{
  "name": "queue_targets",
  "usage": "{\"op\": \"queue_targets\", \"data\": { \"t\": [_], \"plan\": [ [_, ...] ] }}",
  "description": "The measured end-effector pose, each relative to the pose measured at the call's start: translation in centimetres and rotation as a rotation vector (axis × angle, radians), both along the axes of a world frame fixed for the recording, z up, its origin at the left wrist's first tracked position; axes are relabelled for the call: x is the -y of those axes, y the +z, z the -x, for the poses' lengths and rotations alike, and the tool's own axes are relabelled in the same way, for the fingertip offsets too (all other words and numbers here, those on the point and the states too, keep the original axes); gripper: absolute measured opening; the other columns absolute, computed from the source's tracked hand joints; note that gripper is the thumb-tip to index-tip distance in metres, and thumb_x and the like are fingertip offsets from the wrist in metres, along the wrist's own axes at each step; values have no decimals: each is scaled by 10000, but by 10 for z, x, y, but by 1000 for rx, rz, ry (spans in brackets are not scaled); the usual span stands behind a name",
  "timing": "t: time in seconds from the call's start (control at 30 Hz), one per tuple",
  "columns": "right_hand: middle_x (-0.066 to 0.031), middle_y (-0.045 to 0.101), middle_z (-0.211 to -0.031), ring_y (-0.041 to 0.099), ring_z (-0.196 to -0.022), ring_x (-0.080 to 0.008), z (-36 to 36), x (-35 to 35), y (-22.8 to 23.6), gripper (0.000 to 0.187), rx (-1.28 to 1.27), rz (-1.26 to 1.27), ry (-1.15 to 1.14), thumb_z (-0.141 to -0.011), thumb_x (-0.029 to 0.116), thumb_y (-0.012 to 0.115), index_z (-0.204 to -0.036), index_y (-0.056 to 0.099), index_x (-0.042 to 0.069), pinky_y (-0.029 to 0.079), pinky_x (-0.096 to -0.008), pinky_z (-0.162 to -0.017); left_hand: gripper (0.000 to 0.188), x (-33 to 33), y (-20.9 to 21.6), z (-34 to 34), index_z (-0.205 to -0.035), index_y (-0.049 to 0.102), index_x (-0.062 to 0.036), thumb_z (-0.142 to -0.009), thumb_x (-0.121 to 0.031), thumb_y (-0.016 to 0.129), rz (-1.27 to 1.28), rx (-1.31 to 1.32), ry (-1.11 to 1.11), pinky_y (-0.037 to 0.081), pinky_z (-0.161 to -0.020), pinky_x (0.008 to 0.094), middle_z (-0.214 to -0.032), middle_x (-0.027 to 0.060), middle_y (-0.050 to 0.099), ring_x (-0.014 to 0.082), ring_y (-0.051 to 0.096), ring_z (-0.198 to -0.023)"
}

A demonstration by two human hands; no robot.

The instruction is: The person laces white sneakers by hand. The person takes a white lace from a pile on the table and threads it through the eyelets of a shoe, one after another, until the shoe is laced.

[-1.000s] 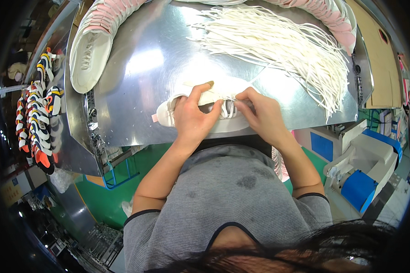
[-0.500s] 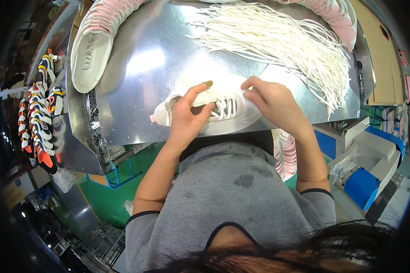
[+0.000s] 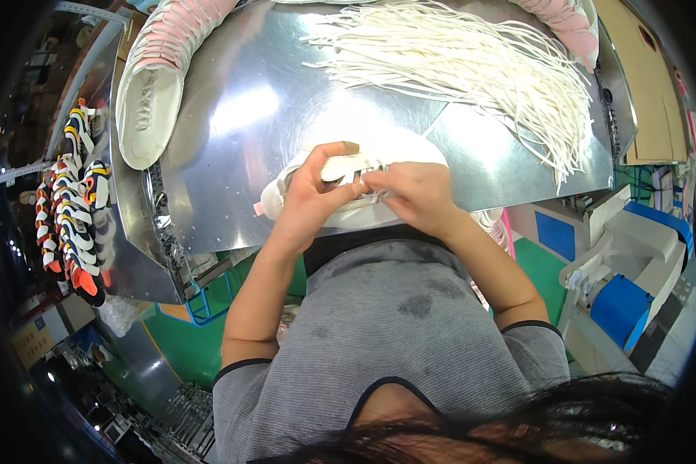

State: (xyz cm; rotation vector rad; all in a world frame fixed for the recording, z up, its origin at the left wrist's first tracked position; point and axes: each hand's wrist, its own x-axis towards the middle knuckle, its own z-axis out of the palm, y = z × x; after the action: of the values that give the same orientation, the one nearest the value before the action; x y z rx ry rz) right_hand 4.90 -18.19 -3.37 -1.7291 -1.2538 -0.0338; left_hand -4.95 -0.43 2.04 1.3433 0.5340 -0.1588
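A white sneaker (image 3: 433, 152) lies on the metal table in front of me, its toe to the right and its pink heel tab to the left. My left hand (image 3: 305, 193) is closed around the shoe's opening, thumb and fingers at the tongue. Over the lacing, my right hand (image 3: 419, 192) has its fingertips pinched together on a white shoelace, close to the left thumb. The hands hide most of the lacing and the middle of the shoe.
Loose white shoelaces (image 3: 448, 58) lie in a large heap at the far right. A curved row of nested white-and-pink sneakers (image 3: 151, 116) lines the left edge. Multicoloured shoes (image 3: 73, 216) hang farther left. A grey-and-blue machine (image 3: 626, 271) stands at right.
My right hand has moved left and nearer to me, from beside the toe to over the lacing. My left hand stays on the shoe, slightly shifted.
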Motion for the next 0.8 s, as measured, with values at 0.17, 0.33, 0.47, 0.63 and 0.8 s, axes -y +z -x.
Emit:
{"op": "queue_targets", "data": {
  "t": [0.17, 0.33, 0.47, 0.63, 0.8],
  "plan": [
    [-12, 588, -676, 589, -586, -196, 3, -9, 3, 296, 7, 31, -83, -698, 23, 738, -968, 715, 142, 427, -331, -510, 429, 3, -3, 0, -1340, 498, -28, -941, -57, 651, 0, 6, -6, 530, -845, 256, -1083, 74, 649, 109, 650, -893],
    [-18, 664, -770, 635, -622, -200, 30, 5, 39, 195, -167, -110, 236, -736, 87, 746, -920, 712, 141, 480, -324, -533, 388, 0, -13, -2, -1347, 485, -41, -983, -102, 602, 3, 30, 11, 516, -819, 252, -938, 48, 633, 95, 607, -804],
    [-39, 667, -780, 627, -615, -203, 38, 2, 23, 183, -220, -75, 255, -771, 95, 739, -951, 717, 124, 483, -315, -539, 366, 0, -24, -7, -1353, 475, -40, -1007, -123, 560, -78, 87, 83, 483, -751, 244, -854, 46, 635, 97, 602, -793],
    [-56, 702, -813, 613, -625, -115, 38, 23, 14, 159, -726, 91, -69, -882, 115, 716, -1024, 736, 45, 468, -267, -563, 422, 3, 6, 12, -1354, 464, 2, -984, -135, 613, -609, 172, -84, 519, -809, 340, -990, 201, 686, 259, 680, -899],
    [-2, 703, -790, 565, -681, -41, 40, 22, 3, 199, -864, 127, -142, -890, 156, 743, -1010, 739, -3, 450, -219, -614, 426, 11, 8, 45, -1288, 522, 0, -911, -109, 688, -941, 298, -146, 533, -768, 416, -1024, 218, 686, 373, 680, -939]
  ]
}}
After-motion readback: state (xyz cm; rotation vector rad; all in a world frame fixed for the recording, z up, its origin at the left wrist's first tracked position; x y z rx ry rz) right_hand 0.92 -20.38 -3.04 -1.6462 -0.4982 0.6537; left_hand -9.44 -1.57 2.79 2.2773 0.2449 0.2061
